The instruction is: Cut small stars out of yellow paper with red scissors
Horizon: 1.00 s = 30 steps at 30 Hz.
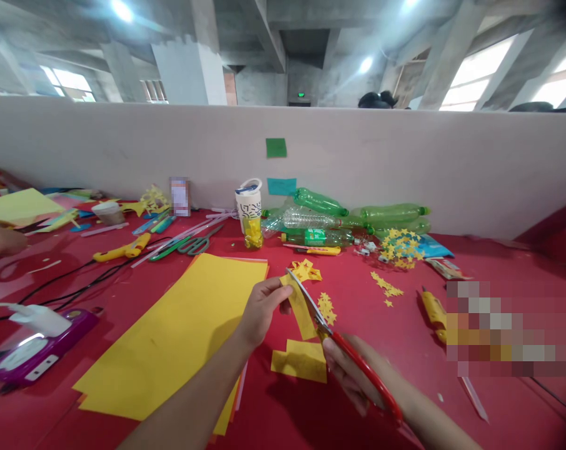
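Left hand [262,309] pinches the yellow paper strip [302,309] between thumb and fingertips; right hand [353,375] curls through the red scissors [343,347], blades biting just beside those fingers. Best to keep the strip taut and feed it slowly.

My view of the red table [311,412], crowded with craft supplies.
On it I see yellow paper sheets [180,331], a yellow offcut [300,361], paper stars [386,286], green bottles [353,220], grey scissors [199,242] and a purple phone [34,350].
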Tool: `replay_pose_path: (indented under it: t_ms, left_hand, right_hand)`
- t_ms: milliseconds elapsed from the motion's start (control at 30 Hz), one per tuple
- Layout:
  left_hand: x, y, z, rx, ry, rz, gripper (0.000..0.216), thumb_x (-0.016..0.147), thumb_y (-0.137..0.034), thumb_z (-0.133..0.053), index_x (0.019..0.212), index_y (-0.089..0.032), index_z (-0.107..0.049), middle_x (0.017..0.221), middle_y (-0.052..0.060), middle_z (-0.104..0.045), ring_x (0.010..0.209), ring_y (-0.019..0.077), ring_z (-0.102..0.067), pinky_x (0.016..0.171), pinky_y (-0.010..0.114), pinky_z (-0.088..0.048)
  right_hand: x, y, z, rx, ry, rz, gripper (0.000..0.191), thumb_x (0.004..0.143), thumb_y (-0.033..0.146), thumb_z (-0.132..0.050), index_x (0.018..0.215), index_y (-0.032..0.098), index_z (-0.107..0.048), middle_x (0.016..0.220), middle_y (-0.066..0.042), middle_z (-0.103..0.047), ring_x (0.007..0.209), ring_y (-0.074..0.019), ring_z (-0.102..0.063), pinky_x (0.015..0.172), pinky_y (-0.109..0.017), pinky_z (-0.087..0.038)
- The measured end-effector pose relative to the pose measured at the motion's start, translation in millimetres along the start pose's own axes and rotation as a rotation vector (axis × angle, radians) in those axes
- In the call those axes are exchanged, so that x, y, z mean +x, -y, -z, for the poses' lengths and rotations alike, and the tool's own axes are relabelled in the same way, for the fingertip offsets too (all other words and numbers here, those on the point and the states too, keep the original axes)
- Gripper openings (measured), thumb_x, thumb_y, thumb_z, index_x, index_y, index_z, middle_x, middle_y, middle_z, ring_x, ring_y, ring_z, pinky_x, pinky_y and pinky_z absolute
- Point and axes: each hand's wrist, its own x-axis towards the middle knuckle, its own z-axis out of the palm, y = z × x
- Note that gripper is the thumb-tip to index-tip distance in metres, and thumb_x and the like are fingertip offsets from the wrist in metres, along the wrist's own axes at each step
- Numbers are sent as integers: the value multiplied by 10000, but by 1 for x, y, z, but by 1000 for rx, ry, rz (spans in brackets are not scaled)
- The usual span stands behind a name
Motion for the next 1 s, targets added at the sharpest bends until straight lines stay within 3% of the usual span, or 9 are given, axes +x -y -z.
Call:
replay_pose_path:
  t_ms: [300, 533, 667, 733, 833, 933, 1000]
  left_hand:
    - [-1, 0, -1, -50, -16, 30, 195, 785, -238, -550, 625, -140, -602, 547, -6, -545, 517, 96, -466, 530, 223, -365]
    - [1, -10, -3, -252, -141, 124, 146, 703, -251, -645, 628, -149, -573, 535, -41, -522, 489, 77, -474, 509, 198, -385]
    - [6, -14, 1, -368, -213, 245, 169, 715, -317, -609, 717, -149, -595, 587, -11, -589, 499, 105, -530, 503, 222, -423]
    - [7, -11, 1, -365, -138, 269, 211, 748, -354, -553, 785, -151, -600, 617, 9, -612, 485, 112, -534, 475, 227, -412]
    - [3, -4, -5, -141, 104, 239, 247, 748, -385, -558, 849, -163, -593, 606, 11, -609, 433, 109, -515, 426, 223, -368]
    - [-6, -4, -13, 135, 312, 206, 205, 681, -334, -667, 752, -154, -599, 578, -2, -556, 500, 113, -519, 491, 233, -395]
    - [-11, -7, -17, 151, 358, 193, 207, 689, -346, -663, 723, -156, -587, 595, -5, -534, 524, 109, -499, 513, 237, -397]
  right_hand:
    - [0, 4, -2, 11, -32, 28, 471, 792, 636, -442, 629, 200, -376, 385, 123, -318, 248, -35, -341, 261, -139, -277]
    - [-2, 7, -1, -47, -133, 8, 479, 782, 639, -455, 614, 202, -358, 385, 126, -305, 251, -28, -337, 269, -134, -269]
    - [-4, 10, 0, 41, -37, 0, 482, 795, 644, -423, 611, 203, -364, 405, 117, -323, 250, -39, -358, 278, -151, -299]
    - [-4, 9, 1, 74, -1, 55, 487, 839, 608, -383, 588, 191, -376, 394, 110, -321, 257, -34, -373, 301, -144, -286]
    - [-1, 3, 2, 151, 56, 116, 494, 863, 601, -328, 603, 188, -403, 376, 111, -308, 248, -36, -360, 303, -146, -263]
    - [3, -3, 3, 202, 77, 106, 503, 837, 644, -324, 645, 190, -424, 387, 108, -338, 244, -51, -374, 284, -155, -269]
    - [4, -2, 4, 199, 54, 84, 515, 818, 671, -325, 662, 191, -431, 393, 106, -347, 249, -55, -370, 286, -165, -283]
